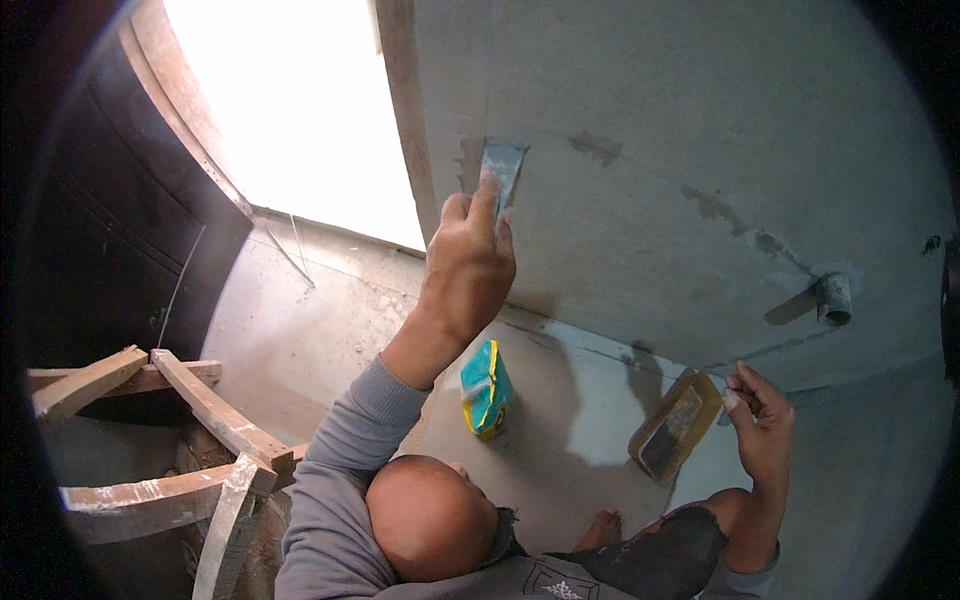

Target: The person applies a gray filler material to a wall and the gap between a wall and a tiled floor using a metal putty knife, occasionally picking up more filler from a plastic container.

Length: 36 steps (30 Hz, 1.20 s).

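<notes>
My left hand (469, 262) grips a putty knife (502, 165), its wide metal blade flat against a grey plastered wall (637, 90). Darker damp-looking patches (596, 148) run across the wall from near the blade. At the right, my right hand (761, 427) has its fingers pinched around a thin grey piece (724, 418), mostly hidden, perhaps another blade. Just left of that hand is a brownish-yellow plastic trough (690, 431) with dark and grey residue inside. A teal and yellow plastic bag (484, 394) stands on the floor below my left hand.
A short pipe stub (834, 298) juts from the wall at right. A rough wooden frame (217, 412) stands at lower left, below a black panel (127, 202). Bright light fills an opening (300, 112). Debris lies on the floor (360, 315). My bare knee (427, 517) is raised.
</notes>
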Motion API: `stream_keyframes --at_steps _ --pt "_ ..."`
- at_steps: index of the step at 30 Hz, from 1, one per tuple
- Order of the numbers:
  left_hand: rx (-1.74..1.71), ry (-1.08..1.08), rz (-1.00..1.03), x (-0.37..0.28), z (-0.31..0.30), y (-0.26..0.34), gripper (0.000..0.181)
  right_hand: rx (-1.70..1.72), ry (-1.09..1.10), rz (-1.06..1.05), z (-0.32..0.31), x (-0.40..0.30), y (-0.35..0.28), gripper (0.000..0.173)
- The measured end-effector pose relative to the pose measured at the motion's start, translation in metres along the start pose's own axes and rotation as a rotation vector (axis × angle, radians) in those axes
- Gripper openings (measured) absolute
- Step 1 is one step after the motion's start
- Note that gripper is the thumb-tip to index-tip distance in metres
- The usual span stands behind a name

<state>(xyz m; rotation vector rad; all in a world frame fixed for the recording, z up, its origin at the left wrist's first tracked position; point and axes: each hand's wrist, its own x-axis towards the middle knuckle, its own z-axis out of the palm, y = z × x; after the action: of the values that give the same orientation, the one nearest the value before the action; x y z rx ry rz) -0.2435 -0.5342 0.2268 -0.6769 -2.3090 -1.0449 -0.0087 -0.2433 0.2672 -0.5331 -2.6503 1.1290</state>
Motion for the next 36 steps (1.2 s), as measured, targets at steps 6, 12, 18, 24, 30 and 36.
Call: stream_keyframes --at_steps 6,12,18,24,30,36 --pt "0.052 -0.003 0.002 -0.003 0.005 -0.003 0.042 0.015 -0.011 0.021 0.001 0.001 0.005 0.041" --pt "0.036 -0.01 -0.008 -0.008 0.009 -0.011 0.044 0.026 -0.021 -0.009 0.002 0.002 0.006 0.04" --pt "0.066 -0.08 -0.069 -0.02 0.016 -0.018 0.046 0.015 -0.024 0.009 0.002 0.003 0.007 0.039" --pt "0.083 -0.122 -0.095 -0.033 0.027 -0.029 0.048 0.014 -0.019 0.022 0.005 0.005 0.005 0.04" --pt "0.055 -0.116 -0.088 -0.047 0.037 -0.042 0.049 -0.004 -0.021 0.056 0.007 0.006 0.005 0.04" --pt "0.01 -0.178 -0.126 -0.066 0.05 -0.056 0.05 0.007 -0.022 0.064 0.011 0.008 0.007 0.04"
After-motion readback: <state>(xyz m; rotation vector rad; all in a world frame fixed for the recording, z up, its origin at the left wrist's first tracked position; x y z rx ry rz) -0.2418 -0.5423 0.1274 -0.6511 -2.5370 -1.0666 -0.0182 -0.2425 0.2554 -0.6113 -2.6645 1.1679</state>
